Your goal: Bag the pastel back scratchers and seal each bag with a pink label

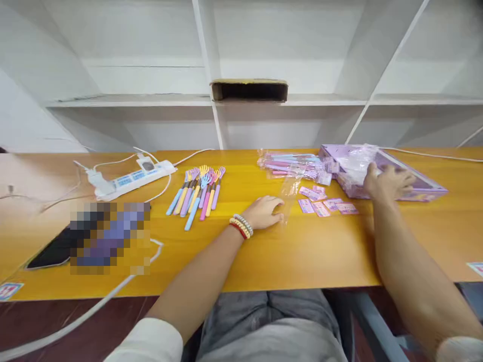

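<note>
My left hand rests on the yellow table with its fingers curved and apart, its fingertips beside a flat clear plastic wrapper. Over the near side of a purple box my right hand is spread, next to clear plastic bags in the box. Just left of the box lie wrapped pastel sticks in clear plastic. Several small pink and purple cards are scattered between my hands. Left of my left hand is a group of pastel-handled sticks with looped, fork-like tops.
A white power strip with cables sits at the back left. A black phone and a blurred purple item lie at the left. White shelves rise behind the table, with an open cardboard box on one. A white cable crosses the front left edge.
</note>
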`<state>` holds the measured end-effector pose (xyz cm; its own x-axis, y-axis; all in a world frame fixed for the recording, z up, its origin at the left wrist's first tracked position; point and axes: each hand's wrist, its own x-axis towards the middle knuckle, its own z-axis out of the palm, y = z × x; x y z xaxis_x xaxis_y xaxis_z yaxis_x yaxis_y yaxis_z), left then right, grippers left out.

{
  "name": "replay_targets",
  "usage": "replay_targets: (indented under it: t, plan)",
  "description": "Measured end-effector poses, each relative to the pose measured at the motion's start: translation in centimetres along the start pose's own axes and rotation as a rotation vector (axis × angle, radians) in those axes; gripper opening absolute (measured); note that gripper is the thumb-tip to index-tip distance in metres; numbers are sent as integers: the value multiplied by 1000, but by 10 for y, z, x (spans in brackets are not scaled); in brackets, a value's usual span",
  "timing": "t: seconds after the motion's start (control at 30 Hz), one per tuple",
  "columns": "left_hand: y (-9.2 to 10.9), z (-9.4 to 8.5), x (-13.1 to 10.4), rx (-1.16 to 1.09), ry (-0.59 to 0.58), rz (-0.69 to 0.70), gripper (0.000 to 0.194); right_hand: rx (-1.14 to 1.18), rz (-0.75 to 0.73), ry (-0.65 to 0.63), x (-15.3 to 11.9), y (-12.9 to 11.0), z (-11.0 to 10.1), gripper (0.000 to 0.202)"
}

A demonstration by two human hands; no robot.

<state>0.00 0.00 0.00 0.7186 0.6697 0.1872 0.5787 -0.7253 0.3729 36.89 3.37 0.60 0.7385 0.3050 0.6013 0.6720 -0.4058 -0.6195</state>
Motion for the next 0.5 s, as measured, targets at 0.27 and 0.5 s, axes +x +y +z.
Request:
replay_targets:
  t: [0.27, 0.5]
  plan:
    - [4, -2, 1, 72, 18, 32, 33, 365, -605, 192, -28, -42, -25, 28]
    - [8, -9, 0, 257, 47, 19, 24, 579, -1116, -366, -114, -101, -51, 17]
